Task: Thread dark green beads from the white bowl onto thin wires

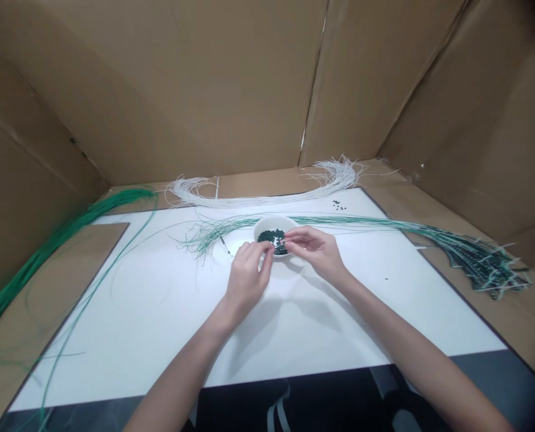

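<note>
A small white bowl [276, 219] holds many dark green beads [270, 236], with its white bottom showing in the middle. Above the bowl's near left rim, my left hand [252, 270] is closed, thumb and forefinger pinched together. My right hand [316, 247] reaches over the near right side of the bowl, its thumb and fingertips also pinched. Whatever sits between the fingertips of either hand is too small to make out. Just left of my left hand lies a thin strand with dark beads on it [225, 244].
Behind the bowl stretches a bundle of green strands [352, 222], ending at the right in beaded lengths [483, 264]. White strands [267, 201] lie farther back. Loose green strands [69, 231] hang at the left. Several stray beads [338, 205] rest on the white board [159, 336]. Cardboard walls [182, 90] surround everything.
</note>
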Tool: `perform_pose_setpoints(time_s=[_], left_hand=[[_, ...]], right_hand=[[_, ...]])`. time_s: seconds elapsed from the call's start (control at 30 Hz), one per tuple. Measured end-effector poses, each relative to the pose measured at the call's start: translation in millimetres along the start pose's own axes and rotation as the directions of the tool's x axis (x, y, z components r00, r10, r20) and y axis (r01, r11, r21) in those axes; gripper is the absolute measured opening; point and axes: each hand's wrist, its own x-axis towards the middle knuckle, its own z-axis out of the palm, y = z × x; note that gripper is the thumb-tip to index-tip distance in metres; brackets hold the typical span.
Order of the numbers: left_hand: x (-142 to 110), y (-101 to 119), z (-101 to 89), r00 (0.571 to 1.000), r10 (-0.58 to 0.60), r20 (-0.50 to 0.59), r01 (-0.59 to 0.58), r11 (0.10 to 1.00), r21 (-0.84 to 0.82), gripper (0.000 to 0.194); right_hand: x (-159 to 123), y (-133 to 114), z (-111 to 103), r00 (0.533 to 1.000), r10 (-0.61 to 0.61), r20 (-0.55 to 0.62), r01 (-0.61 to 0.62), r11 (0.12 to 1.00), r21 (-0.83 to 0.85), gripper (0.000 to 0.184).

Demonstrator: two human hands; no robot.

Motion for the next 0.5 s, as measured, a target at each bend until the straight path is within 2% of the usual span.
perform_pose_setpoints(time_s=[0.5], left_hand=[[0.0,0.9,0.0,0.999,-0.014,0.037,0.014,1.000,-0.010,0.010]], right_hand=[[-0.1,-1.6,0.5,1.000,-0.025,-0.007,0.025,0.999,-0.027,0.018]])
